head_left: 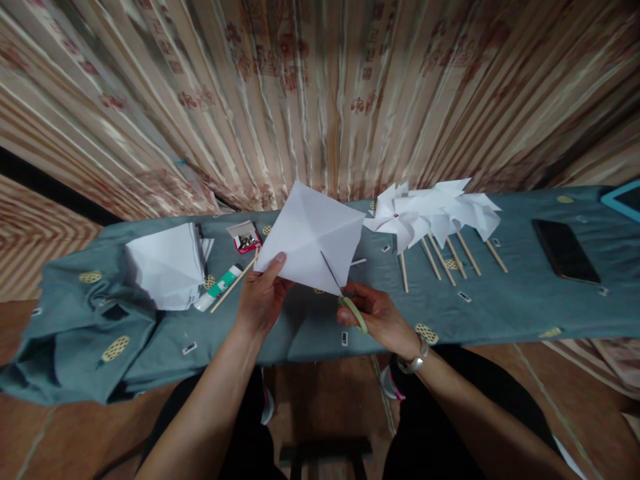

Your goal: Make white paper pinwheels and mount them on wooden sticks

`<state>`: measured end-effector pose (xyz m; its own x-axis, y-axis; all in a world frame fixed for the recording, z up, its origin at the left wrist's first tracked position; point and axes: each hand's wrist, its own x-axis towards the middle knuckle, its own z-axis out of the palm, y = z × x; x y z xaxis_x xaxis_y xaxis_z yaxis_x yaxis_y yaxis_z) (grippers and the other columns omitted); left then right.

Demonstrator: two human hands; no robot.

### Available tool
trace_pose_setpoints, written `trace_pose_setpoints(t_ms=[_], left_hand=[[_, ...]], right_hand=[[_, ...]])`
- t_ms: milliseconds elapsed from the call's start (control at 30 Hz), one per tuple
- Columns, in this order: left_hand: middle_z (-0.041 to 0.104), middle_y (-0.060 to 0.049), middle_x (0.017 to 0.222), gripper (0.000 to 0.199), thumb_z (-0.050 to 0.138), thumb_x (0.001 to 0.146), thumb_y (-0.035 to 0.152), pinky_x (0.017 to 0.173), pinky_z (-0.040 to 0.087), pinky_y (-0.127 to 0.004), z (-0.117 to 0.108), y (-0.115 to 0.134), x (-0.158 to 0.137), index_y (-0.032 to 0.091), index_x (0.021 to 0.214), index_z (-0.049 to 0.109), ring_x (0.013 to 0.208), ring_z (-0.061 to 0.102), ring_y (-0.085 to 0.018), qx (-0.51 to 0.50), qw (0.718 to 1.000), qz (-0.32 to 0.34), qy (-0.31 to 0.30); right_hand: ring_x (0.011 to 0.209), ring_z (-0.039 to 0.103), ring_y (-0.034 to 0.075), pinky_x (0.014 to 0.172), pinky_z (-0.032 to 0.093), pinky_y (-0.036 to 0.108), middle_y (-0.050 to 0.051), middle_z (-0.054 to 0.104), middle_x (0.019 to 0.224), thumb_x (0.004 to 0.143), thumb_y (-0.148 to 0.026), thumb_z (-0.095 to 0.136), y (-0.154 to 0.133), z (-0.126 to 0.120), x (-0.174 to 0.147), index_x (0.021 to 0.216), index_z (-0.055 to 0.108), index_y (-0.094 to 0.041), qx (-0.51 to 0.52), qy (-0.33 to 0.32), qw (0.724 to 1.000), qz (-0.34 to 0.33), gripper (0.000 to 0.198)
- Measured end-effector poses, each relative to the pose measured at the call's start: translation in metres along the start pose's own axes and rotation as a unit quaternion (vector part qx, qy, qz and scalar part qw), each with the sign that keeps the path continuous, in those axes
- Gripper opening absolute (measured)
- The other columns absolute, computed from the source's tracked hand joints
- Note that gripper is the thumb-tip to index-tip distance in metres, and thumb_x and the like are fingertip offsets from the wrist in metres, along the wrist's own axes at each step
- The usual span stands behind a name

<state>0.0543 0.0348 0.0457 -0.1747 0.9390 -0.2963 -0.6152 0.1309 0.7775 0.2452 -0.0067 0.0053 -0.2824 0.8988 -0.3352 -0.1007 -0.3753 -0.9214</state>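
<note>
My left hand (266, 290) pinches the left corner of a white paper square (310, 230), thumb on top, and holds it above the table. Diagonal creases cross the sheet. In my right hand (373, 313) is a pair of scissors (356, 315) with light green handles. One dark blade lies over the paper, pointing from the near right corner towards the centre; the other blade is hidden beneath the sheet. Just past the paper, several white paper pinwheels (400, 217) on wooden sticks lie in an overlapping row.
A stack of white paper (167, 263) lies at the left. Near it are a green and white glue stick (219, 288), a wooden stick (233, 288) and a small red box (246, 238) of metal pins. On the right lie a black phone (565, 250) and a blue-edged device (625, 203). A curtain (320, 100) hangs behind.
</note>
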Motion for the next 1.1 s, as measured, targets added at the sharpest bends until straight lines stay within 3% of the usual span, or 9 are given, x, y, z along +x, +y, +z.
trace_pose_setpoints(t_ms=[333,1100], left_hand=[[0.077,-0.007,0.095,0.016,0.076,0.074,0.013,0.088,0.06,-0.031,-0.0008,-0.0036,-0.0017,0.014,0.09,0.071,0.099,0.073,-0.022,0.001,1.0,-0.009,-0.001],[0.078,-0.005,0.089,0.018,0.078,0.072,0.012,0.088,0.06,-0.033,-0.0018,-0.0068,-0.0008,0.014,0.089,0.071,0.091,0.074,-0.021,0.004,1.0,-0.016,0.002]], right_hand=[[0.059,0.054,0.01,0.049,0.036,0.021,-0.001,0.066,0.071,0.062,-0.053,0.085,0.0018,-0.0002,-0.0001,0.105,0.063,-0.017,-0.012,-0.014,0.999,-0.028,0.06],[0.057,0.059,0.01,0.052,0.043,0.022,-0.001,0.067,0.067,0.055,-0.056,0.087,-0.007,0.0033,-0.0007,0.096,0.063,-0.018,0.007,-0.003,1.0,-0.01,0.06]])
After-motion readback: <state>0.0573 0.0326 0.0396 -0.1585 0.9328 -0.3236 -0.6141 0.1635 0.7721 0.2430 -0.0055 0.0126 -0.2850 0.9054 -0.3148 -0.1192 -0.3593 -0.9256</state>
